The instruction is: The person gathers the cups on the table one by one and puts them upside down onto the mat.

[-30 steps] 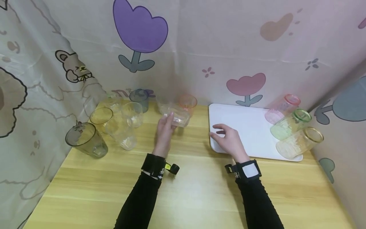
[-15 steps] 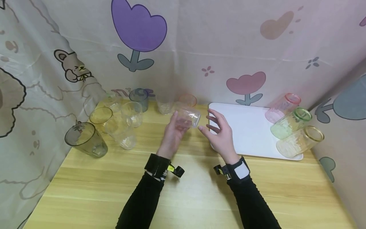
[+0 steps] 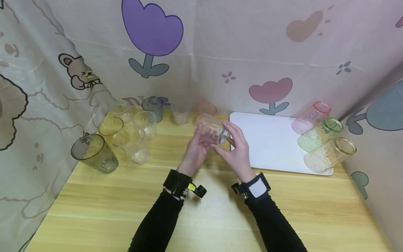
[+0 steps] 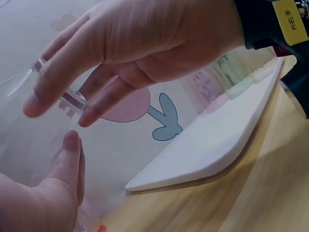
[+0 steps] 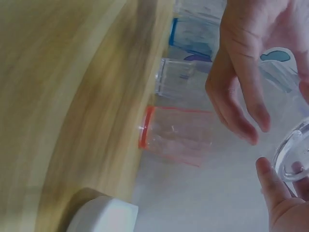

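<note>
Behind the held clear glass, partly hidden orange glass, white tray nearby

Head view: illum. moderate, diffuse; pale glare on tabletop betw. forearms; soft shadow beside R sleeve. L wrist view: dimmer; clear cup low-contrast, outline indistinct. R wrist view: bkgd red-rimmed cup hazy, sl. soft.
</note>
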A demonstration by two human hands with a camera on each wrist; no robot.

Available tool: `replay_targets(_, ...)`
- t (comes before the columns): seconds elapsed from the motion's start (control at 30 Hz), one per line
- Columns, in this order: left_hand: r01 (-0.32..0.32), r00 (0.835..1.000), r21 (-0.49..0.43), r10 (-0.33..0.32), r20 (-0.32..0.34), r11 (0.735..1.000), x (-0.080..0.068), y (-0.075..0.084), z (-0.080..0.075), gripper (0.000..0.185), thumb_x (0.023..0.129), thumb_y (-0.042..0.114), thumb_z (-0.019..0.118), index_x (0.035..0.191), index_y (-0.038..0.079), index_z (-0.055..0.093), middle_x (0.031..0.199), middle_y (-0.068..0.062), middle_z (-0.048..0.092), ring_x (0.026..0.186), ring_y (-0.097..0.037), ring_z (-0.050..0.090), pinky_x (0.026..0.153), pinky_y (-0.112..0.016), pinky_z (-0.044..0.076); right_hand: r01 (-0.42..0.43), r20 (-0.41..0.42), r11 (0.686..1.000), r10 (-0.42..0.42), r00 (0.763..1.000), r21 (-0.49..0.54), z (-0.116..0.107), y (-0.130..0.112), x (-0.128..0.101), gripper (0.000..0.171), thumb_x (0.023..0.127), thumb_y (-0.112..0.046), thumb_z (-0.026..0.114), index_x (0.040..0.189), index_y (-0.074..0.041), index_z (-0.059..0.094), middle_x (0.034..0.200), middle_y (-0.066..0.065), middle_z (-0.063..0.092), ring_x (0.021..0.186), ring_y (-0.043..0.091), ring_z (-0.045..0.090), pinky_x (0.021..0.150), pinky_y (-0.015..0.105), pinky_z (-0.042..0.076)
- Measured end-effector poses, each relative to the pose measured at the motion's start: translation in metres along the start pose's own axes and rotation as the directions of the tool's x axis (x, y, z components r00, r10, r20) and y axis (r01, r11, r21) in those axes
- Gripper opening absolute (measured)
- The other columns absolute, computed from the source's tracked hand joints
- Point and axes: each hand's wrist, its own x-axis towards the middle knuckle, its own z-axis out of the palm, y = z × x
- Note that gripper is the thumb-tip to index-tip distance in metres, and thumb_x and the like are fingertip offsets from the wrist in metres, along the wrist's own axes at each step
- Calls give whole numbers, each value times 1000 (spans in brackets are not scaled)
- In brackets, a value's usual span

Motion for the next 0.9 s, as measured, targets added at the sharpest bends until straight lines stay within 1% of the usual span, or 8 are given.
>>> replay_targets(0.2, 42, 999, -12, -42, 4, 999, 0, -5, 0, 119, 65, 74, 81, 147, -4, 45, 117, -7, 64, 103, -17, 67, 87, -19, 58, 0, -19, 1000, -1, 1000, -27, -4, 2, 0, 80, 75, 8, 88, 147, -4, 55, 153, 12, 50, 138, 27, 51, 103, 31, 54)
replay_targets(0.33, 43, 999, -31, -42, 31, 999, 0, -5, 2, 94, 67, 71, 83, 126, 1, 60, 113, -7, 66, 97, -15, 68, 87, -20, 59, -3, -25, 1000, 3, 1000, -14, -9, 1, 2, 81, 74, 8, 89, 147, -1, 55, 152, 15, 51, 137, 30, 53, 102, 29, 54)
replay_targets(0.43, 30, 996, -16, -29, 80, 999, -1, -5, 5, 64, 83, 63, 78, 112, 7, 65, 118, -10, 65, 99, -17, 69, 95, -26, 58, -41, -44, 999, 42, 998, 11, -15, -1, 5, 79, 76, 8, 88, 147, 0, 54, 150, 18, 51, 133, 32, 55, 101, 28, 55)
replay_targets(0.53, 25, 992, 28, -28, 123, 999, -1, -7, 8, 37, 100, 42, 68, 114, 8, 65, 123, -12, 64, 106, -23, 68, 103, -36, 56, -80, -72, 997, 81, 994, 20, -25, -4, 8, 76, 79, 7, 86, 147, 0, 53, 147, 17, 53, 128, 31, 58, 100, 26, 56)
replay_targets(0.67, 9, 989, 180, -35, 140, 984, 1, -11, 15, 27, 103, 20, 61, 125, 4, 63, 126, -13, 67, 117, -36, 65, 108, -55, 50, -69, -98, 997, 67, 993, -20, -42, -4, 16, 74, 80, 6, 85, 147, -2, 54, 146, 14, 55, 125, 25, 58, 99, 24, 56)
replay_targets(0.73, -27, 988, 305, -21, 154, 952, 2, -14, 19, 33, 101, 16, 64, 130, 0, 62, 127, -15, 68, 117, -39, 65, 106, -60, 51, -54, -108, 997, 47, 993, -56, -52, -4, 19, 74, 81, 6, 85, 148, -2, 54, 146, 13, 55, 124, 21, 58, 99, 23, 55)
replay_targets(0.8, -90, 982, 448, 5, 187, 889, 4, -17, 23, 38, 99, 12, 68, 133, -3, 61, 127, -17, 69, 112, -36, 68, 99, -55, 56, -44, -117, 994, 33, 993, -96, -61, -5, 23, 75, 80, 6, 85, 148, -3, 54, 146, 12, 56, 123, 17, 58, 98, 21, 55)
replay_targets(0.9, -191, 967, 663, 21, 255, 724, 6, -22, 28, 34, 97, 12, 72, 129, 1, 67, 119, -12, 72, 98, -21, 70, 87, -39, 62, -47, -131, 987, 28, 991, -151, -77, -7, 29, 75, 80, 5, 86, 148, -2, 54, 145, 10, 58, 122, 12, 58, 97, 18, 54)
